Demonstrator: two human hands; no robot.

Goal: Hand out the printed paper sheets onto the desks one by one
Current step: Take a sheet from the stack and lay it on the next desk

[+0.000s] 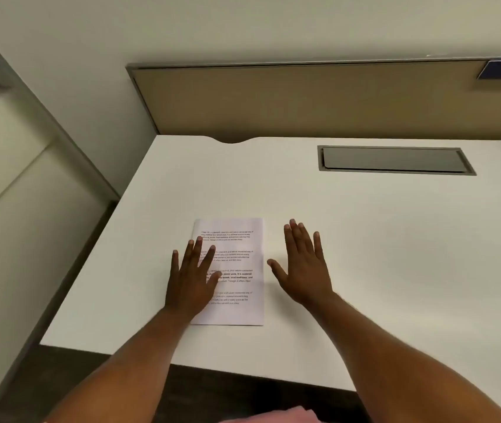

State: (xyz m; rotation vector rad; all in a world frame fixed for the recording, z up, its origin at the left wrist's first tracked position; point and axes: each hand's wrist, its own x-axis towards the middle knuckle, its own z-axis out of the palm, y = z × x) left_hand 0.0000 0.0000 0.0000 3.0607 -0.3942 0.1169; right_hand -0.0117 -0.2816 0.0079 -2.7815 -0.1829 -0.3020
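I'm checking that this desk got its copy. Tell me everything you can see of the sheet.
The sheet is white paper with four blocks of small black print, one partly bold, too small to read. It lies flat, face up, on the white desk, long side pointing away from the person. The left hand spreads flat over its left side, hiding some print. The right hand is open just right of it, apart.
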